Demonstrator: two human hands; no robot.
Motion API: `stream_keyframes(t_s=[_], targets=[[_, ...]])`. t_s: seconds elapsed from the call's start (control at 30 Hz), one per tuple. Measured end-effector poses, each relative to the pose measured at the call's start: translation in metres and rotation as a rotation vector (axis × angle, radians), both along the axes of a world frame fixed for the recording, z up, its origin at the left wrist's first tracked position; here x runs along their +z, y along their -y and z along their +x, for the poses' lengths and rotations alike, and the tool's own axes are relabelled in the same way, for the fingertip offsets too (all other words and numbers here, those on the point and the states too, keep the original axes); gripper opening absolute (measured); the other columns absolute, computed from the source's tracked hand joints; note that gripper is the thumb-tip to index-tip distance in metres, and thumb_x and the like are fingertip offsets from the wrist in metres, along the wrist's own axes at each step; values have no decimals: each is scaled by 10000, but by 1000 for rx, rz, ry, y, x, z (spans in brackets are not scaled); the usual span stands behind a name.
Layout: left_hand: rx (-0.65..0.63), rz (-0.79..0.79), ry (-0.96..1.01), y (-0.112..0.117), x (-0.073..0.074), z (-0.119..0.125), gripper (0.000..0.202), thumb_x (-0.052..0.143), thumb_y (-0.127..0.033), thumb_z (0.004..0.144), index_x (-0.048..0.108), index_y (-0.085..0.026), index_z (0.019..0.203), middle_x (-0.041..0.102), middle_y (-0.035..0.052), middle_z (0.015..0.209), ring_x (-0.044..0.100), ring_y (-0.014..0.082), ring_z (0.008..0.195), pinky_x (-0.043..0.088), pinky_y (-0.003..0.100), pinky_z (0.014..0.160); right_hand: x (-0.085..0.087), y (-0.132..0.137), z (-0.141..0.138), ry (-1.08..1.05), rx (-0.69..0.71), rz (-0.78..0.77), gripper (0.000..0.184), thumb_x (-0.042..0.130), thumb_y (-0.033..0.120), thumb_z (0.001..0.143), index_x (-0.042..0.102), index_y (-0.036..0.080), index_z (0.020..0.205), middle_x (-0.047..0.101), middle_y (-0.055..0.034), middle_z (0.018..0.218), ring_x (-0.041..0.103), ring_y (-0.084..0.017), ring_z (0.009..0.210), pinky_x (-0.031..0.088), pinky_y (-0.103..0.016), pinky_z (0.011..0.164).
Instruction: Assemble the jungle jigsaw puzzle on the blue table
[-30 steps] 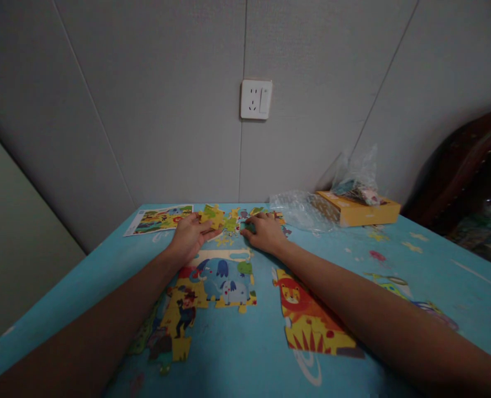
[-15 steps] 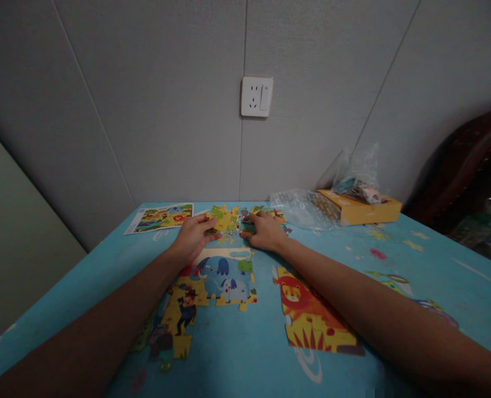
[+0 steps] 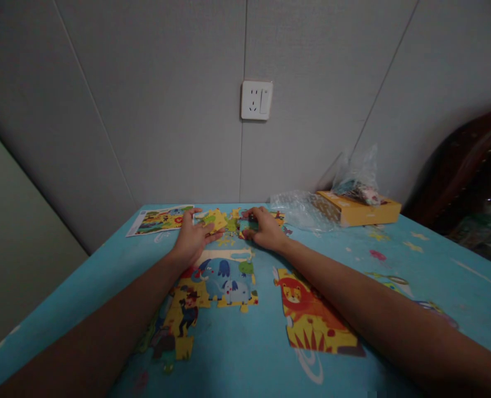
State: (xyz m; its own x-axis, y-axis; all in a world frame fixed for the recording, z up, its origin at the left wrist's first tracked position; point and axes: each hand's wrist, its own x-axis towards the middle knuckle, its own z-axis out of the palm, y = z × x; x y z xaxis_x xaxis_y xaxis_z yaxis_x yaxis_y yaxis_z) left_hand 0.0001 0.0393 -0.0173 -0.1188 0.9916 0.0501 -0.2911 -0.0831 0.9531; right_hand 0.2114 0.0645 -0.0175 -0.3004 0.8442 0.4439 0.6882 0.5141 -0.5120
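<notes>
My left hand (image 3: 192,236) lies at the far end of the blue table (image 3: 394,287) with its fingers pinched on a yellow puzzle piece (image 3: 215,219). My right hand (image 3: 265,228) rests beside it, its fingers curled over a green puzzle piece (image 3: 252,224) among several loose pieces (image 3: 232,221). Nearer to me lie two joined sections: an elephant section (image 3: 222,276) under my left forearm and a lion section (image 3: 307,315) under my right forearm.
A printed picture sheet (image 3: 160,218) lies at the table's far left corner. A yellow box (image 3: 359,209) with a clear plastic bag (image 3: 301,209) beside it stands at the far right. A wall socket (image 3: 255,100) is above. Dark wooden furniture (image 3: 469,177) stands at the right.
My left hand has carried the yellow piece a little to the right and down onto the table, close to the loose pieces. My right hand has barely shifted.
</notes>
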Motion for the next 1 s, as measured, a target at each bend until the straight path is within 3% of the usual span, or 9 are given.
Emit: stream_keyframes(t_s=[0.17, 0.3, 0.4, 0.5, 0.63, 0.73, 0.83, 0.93, 1.0], targets=[[-117, 44, -130, 2, -1, 1, 249, 669, -49, 733, 580, -159, 938, 649, 9, 812, 686, 137, 681, 602, 298, 681, -5, 2, -9, -250, 152, 21, 261, 635, 190, 798, 539, 208, 1040, 621, -43, 953, 607, -178, 869, 486, -306, 758], [-300, 91, -232, 9, 2, 4, 332, 759, -104, 634, 667, -134, 952, 687, 15, 741, 658, 146, 620, 544, 248, 596, -7, 5, -18, -406, 234, -28, 317, 703, 278, 769, 530, 210, 1026, 584, 4, 826, 578, -152, 725, 468, -275, 648], [-355, 128, -288, 11, 3, 5, 268, 794, -163, 634, 669, -127, 868, 683, 12, 659, 638, 150, 575, 497, 236, 561, -3, 10, -18, -446, 287, -36, 317, 735, 330, 749, 577, 207, 995, 569, 9, 790, 535, -145, 684, 438, -277, 632], [-345, 171, -303, 10, 2, 4, 240, 812, -219, 657, 608, -149, 762, 662, -8, 629, 637, 150, 593, 488, 232, 580, 2, 14, -15, -421, 331, 26, 257, 638, 446, 839, 639, 192, 875, 564, -24, 812, 530, -165, 761, 434, -300, 686], [-389, 201, -262, 13, 3, 6, 300, 822, -269, 662, 579, -165, 804, 655, -17, 678, 645, 155, 637, 513, 248, 623, -1, 10, -12, -454, 353, -12, 492, 401, 558, 944, 621, 176, 727, 542, -27, 741, 511, -147, 658, 421, -294, 616], [-421, 185, -205, 17, 5, 7, 312, 797, -295, 691, 576, -162, 866, 674, 18, 741, 678, 189, 695, 552, 305, 684, -6, 5, -14, -469, 351, -76, 423, 482, 506, 918, 618, 174, 693, 510, 6, 616, 468, -126, 552, 385, -274, 551], [-368, 150, -121, 15, 4, 5, 275, 717, -296, 767, 529, -179, 931, 673, 31, 793, 705, 218, 742, 583, 366, 695, -8, 2, -14, -528, 321, -88, 206, 630, 381, 821, 651, 177, 845, 527, 17, 647, 489, -129, 591, 398, -272, 579], [-267, 106, -48, 8, 2, 3, 229, 626, -261, 840, 452, -207, 980, 663, 26, 844, 723, 223, 743, 607, 427, 682, -9, -1, -13, -616, 284, -76, 314, 623, 316, 793, 587, 193, 1080, 521, 26, 709, 506, -130, 620, 420, -271, 593], [-211, 77, -27, 4, 1, 2, 215, 597, -234, 866, 416, -213, 982, 654, 20, 830, 729, 215, 695, 616, 448, 676, -10, -3, -12, -651, 269, -70, 385, 621, 294, 775, 551, 200, 1141, 514, 28, 727, 513, -131, 633, 429, -272, 597]])
